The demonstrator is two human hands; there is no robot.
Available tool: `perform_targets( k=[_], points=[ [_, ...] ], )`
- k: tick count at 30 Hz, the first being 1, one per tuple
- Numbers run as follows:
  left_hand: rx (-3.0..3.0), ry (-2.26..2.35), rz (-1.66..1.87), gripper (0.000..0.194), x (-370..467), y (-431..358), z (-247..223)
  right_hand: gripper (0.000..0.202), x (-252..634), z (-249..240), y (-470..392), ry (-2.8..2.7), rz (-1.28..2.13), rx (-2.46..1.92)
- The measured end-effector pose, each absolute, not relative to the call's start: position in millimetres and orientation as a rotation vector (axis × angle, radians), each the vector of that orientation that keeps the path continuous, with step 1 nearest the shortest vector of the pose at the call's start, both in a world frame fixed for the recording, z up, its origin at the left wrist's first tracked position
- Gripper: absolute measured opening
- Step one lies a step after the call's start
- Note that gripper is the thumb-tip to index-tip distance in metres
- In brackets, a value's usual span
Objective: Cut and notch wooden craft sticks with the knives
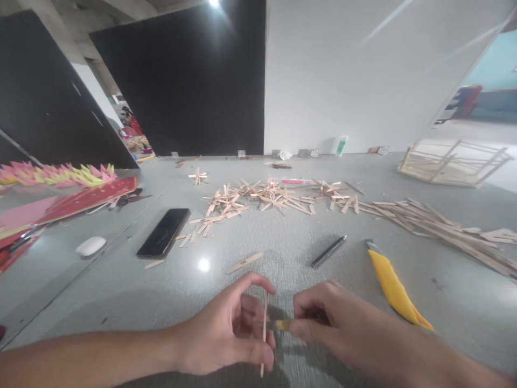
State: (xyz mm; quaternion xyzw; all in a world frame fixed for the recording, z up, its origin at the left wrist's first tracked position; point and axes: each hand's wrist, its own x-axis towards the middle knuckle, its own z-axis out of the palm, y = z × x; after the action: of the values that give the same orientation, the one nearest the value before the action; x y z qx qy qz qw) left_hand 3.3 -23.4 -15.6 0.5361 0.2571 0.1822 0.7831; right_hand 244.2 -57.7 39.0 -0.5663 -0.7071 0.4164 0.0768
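Observation:
My left hand (238,328) is closed on a thin wooden craft stick (264,328), which stands nearly upright, edge-on to me, between bent index finger and thumb. My right hand (323,315) grips a small tool with a yellowish collar (283,325). Its dark, narrow tip points left and meets or passes behind the middle of the stick; its kind is unclear, as my fingers cover the rest. Just beyond my hands a single craft stick (244,263) lies flat on the grey table (169,302).
Beyond my right hand lie a dark pen (329,251) and a yellow-handled cutter (390,280). A phone (163,233) and white case (91,246) lie left. Cut stick pieces (266,194) spread across the middle, long wooden strips (444,226) right. A wooden frame (456,163) stands behind.

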Motion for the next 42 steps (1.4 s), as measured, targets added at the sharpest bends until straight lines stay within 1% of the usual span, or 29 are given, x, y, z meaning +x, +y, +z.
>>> perform_targets(
  k=[5, 9, 13, 20, 26, 30, 33, 42],
  points=[
    [1.200, 0.570, 0.432, 0.053, 4.2, -23.2, -8.0, 0.034, 245.3, 31.0, -62.2, -2.232, 1.215, -1.674],
    [1.190, 0.547, 0.472, 0.051, 6.6, -23.8, -9.3, 0.039, 245.4, 18.9, -69.2, -2.270, 1.174, -1.770],
    [1.182, 0.514, 0.505, 0.050, 7.7, -25.7, -16.6, 0.039, 245.9, 13.1, -73.2, -2.324, 1.117, -1.744],
    [1.207, 0.510, 0.513, 0.050, 8.8, -28.0, -16.1, 0.037, 248.6, 24.8, -73.1, -2.380, 1.173, -1.776],
    [1.221, 0.520, 0.491, 0.050, 7.4, -29.5, -14.9, 0.035, 245.0, 38.8, -72.6, -2.340, 1.178, -1.933],
    [1.274, 0.499, 0.474, 0.046, 9.1, -29.8, -11.5, 0.035, 255.0, 36.7, -72.6, -2.343, 1.167, -1.783],
    [1.295, 0.503, 0.464, 0.047, 10.4, -29.8, -7.8, 0.034, 264.4, 33.0, -71.0, -2.287, 1.225, -1.698],
    [1.330, 0.489, 0.472, 0.047, 8.2, -28.2, -8.2, 0.036, 269.4, 34.8, -64.1, -2.381, 1.194, -1.679]
  ],
)
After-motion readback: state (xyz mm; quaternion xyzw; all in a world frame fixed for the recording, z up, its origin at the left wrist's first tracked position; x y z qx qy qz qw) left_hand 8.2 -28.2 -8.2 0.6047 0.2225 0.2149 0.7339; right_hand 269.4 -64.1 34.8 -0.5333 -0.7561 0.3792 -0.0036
